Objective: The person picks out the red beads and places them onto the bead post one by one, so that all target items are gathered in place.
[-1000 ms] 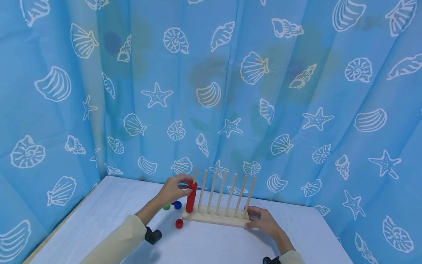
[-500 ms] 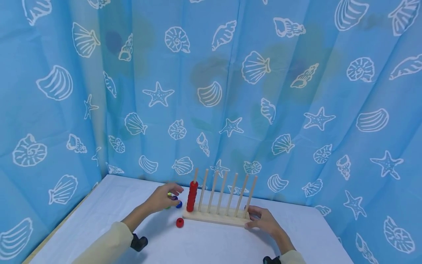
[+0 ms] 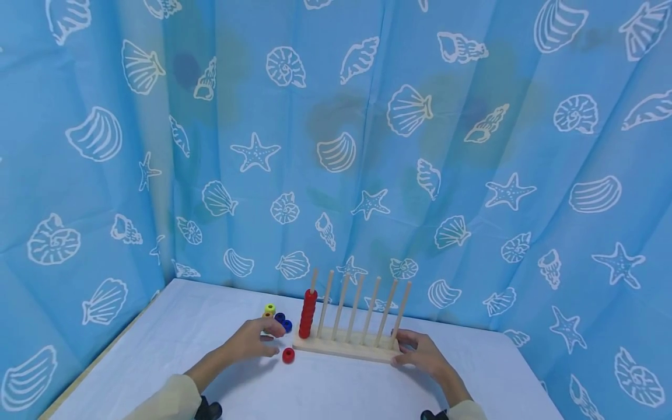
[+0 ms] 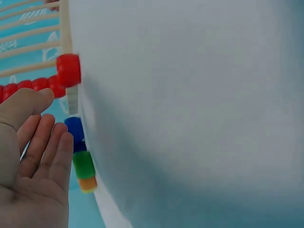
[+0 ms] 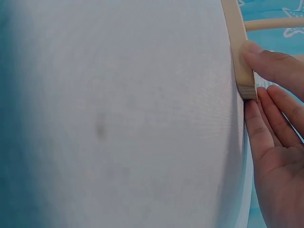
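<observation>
A wooden bead stacker's base (image 3: 346,348) lies across the table, with several upright pegs. Red beads (image 3: 308,315) are stacked on its leftmost peg. One loose red bead (image 3: 288,355) sits on the cloth in front of the base's left end. Beside that bead my left hand (image 3: 249,343) hovers with thumb and fingers spread, holding nothing. In the left wrist view the thumb points towards the loose red bead (image 4: 70,70). At the other end my right hand (image 3: 422,354) grips the base, its thumb (image 5: 266,61) on the front and the fingers around the end.
Behind the left hand lie loose blue beads (image 3: 280,318), a yellow bead (image 3: 270,307) and an orange one. A green bead (image 4: 84,165) shows in the left wrist view. A blue shell-print curtain (image 3: 336,175) hangs behind the white-covered table (image 3: 336,396).
My left hand has let go of the top of the red stack, drawn back left and come down near the loose red bead. The right hand stays on the base.
</observation>
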`<state>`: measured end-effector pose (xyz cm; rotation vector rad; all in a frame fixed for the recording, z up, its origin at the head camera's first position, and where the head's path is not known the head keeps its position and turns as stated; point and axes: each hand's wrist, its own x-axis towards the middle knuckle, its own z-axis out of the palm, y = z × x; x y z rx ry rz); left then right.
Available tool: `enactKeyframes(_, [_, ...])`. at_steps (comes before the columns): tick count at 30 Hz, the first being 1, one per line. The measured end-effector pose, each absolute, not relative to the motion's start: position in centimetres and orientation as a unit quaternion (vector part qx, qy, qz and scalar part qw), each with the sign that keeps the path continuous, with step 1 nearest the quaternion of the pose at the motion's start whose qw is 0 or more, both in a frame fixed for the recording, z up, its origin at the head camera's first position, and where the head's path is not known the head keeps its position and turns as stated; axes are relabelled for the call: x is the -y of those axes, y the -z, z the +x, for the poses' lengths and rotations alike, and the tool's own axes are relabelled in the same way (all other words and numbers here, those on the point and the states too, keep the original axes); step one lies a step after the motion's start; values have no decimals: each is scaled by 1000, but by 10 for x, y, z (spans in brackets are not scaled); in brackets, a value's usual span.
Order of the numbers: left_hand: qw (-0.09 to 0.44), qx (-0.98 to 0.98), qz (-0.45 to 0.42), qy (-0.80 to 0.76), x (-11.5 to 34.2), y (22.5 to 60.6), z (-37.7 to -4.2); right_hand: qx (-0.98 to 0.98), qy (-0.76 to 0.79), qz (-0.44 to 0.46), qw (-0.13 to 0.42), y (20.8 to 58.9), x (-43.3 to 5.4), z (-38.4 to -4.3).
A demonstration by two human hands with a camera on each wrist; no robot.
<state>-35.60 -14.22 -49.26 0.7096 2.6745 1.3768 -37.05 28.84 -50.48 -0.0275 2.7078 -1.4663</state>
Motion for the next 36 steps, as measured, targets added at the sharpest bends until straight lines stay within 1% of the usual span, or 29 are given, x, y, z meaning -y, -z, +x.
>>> enactKeyframes(4, [28,-865,244,-438,140,497,-354,-876,481,-14,30,504,-289,-370])
enactKeyframes(19, [43,-862,251,-438,130,512,-354,-873,486,-20,29,502,-288,-368])
enactKeyframes(36, [44,-851,241,-464,122,512,-346,-877,479,-19,27,503,-289,-368])
